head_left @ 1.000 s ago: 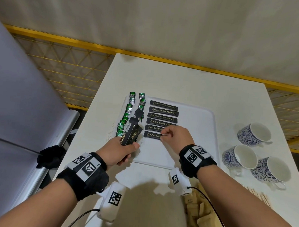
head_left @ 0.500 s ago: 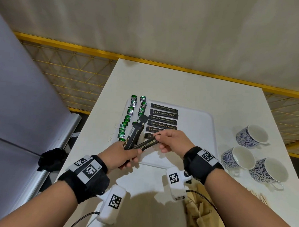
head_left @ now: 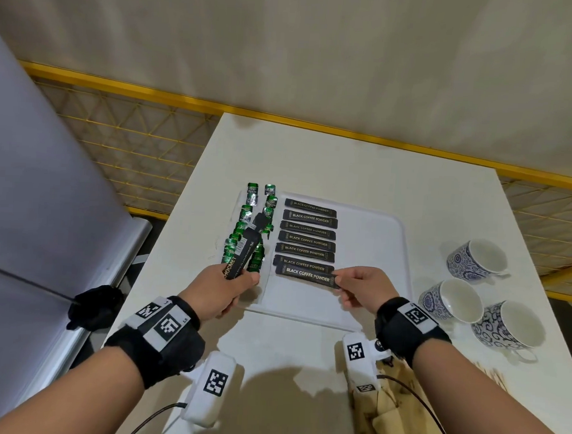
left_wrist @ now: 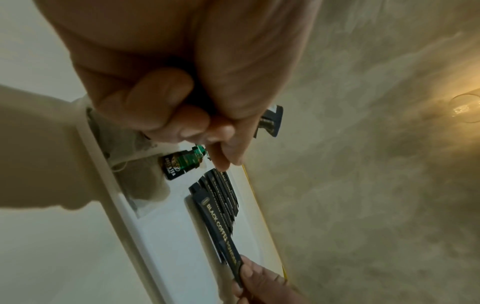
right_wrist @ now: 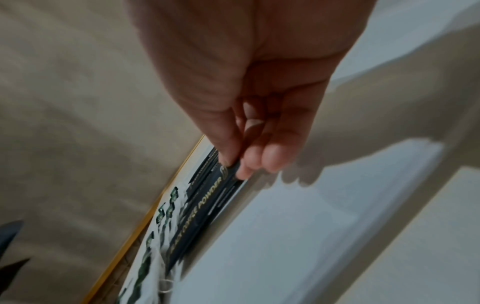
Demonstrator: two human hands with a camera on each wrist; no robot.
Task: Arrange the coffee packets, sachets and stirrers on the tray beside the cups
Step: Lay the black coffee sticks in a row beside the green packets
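Since the earlier frame the right hand (head_left: 362, 287) has pulled one black coffee packet (head_left: 306, 276) out of the left hand's bundle and carried it to the tray (head_left: 368, 253). Its thumb and fingertips (right_wrist: 270, 158) pinch the right end of this packet, which hangs just above the tray, at the near end of the column.

At the near right corner of the table (head_left: 305, 355) lie brown sachets (head_left: 387, 421), and thin wooden stirrers (head_left: 490, 376) near the right edge; both are not yet on the tray.

The left hand (head_left: 224, 288) is closed around the remaining packets (head_left: 243, 254), over the tray's left edge.

Further away, six packets (head_left: 308, 232) already lie in a neat column, with green sachets (head_left: 255, 215) along the left edge. Three cups (head_left: 476, 258) stand right of the tray. I judge the work about half done.
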